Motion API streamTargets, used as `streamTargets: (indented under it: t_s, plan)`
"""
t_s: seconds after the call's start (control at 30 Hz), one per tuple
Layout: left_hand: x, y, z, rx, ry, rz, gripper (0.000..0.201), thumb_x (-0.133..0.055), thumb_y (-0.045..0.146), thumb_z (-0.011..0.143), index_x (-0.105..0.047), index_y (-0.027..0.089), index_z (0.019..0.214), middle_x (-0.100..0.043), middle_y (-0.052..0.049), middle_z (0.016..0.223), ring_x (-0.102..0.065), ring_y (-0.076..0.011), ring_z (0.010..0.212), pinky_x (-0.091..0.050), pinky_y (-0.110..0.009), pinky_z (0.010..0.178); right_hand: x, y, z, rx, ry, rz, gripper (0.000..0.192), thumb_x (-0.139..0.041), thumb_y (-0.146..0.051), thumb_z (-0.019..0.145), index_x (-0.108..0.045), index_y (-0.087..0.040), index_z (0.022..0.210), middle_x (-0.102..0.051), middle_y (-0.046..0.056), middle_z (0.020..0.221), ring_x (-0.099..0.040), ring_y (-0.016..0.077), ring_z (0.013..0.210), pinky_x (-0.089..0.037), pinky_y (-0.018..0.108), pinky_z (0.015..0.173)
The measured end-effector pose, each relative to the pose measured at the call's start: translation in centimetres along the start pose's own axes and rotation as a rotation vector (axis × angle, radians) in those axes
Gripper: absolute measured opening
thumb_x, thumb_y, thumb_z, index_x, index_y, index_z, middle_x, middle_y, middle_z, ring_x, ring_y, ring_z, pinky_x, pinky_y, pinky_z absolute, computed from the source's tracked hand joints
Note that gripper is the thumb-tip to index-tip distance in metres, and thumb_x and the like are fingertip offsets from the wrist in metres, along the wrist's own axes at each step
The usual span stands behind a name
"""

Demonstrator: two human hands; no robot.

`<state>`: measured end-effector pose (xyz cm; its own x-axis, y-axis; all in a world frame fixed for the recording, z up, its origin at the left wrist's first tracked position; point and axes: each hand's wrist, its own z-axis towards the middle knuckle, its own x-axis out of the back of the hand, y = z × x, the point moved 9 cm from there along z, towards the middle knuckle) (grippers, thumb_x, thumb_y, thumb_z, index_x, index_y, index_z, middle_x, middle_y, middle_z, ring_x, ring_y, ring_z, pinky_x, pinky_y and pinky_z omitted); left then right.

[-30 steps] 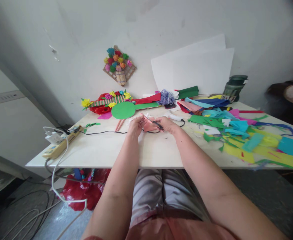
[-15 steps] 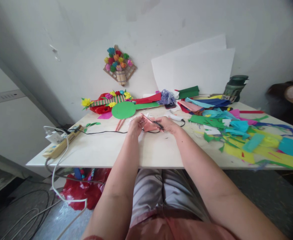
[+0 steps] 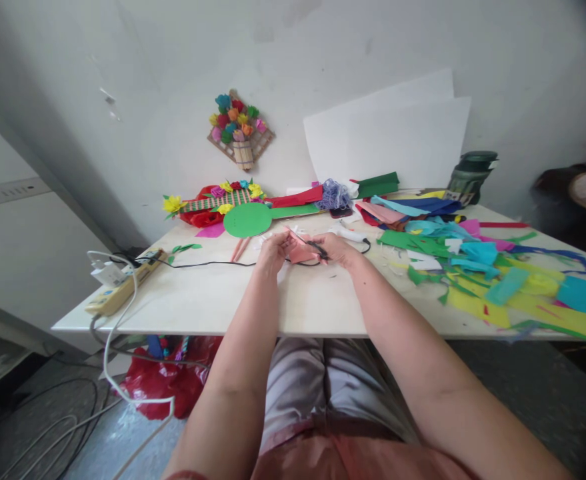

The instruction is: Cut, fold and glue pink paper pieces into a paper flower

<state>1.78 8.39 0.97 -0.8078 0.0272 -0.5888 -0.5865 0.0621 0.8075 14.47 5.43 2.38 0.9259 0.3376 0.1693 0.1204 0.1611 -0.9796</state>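
Observation:
Over the middle of the table, my left hand (image 3: 275, 252) is closed on a piece of salmon-pink paper (image 3: 300, 251). My right hand (image 3: 339, 249) grips black-handled scissors (image 3: 319, 249), whose blades point left across the paper toward my left fingers. Part of the paper is hidden by my fingers and the scissors. Just left of my left hand lie narrow salmon strips (image 3: 239, 249). Behind my right hand is a white glue gun (image 3: 350, 232), with a black cord curving from it.
A green paper disc (image 3: 247, 220) lies behind my hands, near a flower-trimmed woven strip (image 3: 217, 202). Coloured paper scraps (image 3: 477, 257) cover the right side, with a dark green bottle (image 3: 470, 177) behind. A power strip (image 3: 125, 283) sits at the left edge, its black cord crossing the table.
Both hands stay in nearly the same place. The scissors and the salmon-pink paper have shifted only slightly between my fingers.

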Motion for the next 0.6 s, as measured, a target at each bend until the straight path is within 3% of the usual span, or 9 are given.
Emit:
streamTargets:
  t_s: [0.6]
  plan:
    - [-0.06, 0.02, 0.08, -0.015, -0.032, 0.013, 0.006, -0.058, 0.006, 0.074, -0.061, 0.009, 0.070, -0.063, -0.003, 0.058, -0.061, -0.0092, 0.055, -0.053, -0.021, 0.066, -0.03, -0.36, -0.09, 0.037, -0.006, -0.018, 0.026, -0.070, -0.034, 0.072, -0.060, -0.013, 0.063, -0.048, -0.005, 0.046, -0.037, 0.0031, 0.034, -0.028, 0.016, 0.031]
